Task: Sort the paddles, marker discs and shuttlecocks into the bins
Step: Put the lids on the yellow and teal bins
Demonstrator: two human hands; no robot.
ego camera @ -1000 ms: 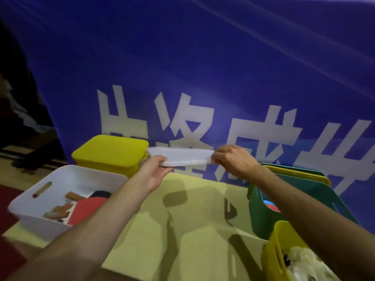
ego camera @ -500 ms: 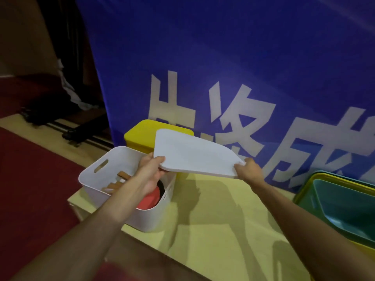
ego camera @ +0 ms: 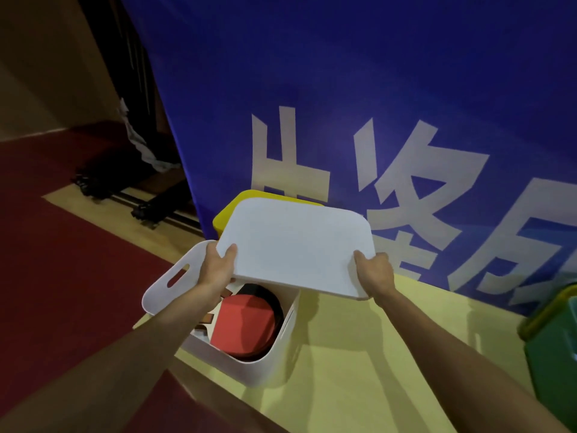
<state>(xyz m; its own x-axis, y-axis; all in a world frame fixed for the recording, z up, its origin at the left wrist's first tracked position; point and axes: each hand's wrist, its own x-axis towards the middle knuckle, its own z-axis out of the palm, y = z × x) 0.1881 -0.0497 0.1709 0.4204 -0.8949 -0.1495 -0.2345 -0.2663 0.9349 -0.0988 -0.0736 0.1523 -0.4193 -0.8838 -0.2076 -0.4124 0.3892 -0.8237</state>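
Above the tabletop's near left corner, the left hand and right hand each pinch a near corner of the white lid, tilted over the white bin holding the paddles; lowered askew, it may snag the rim and nudge the bin off that corner.
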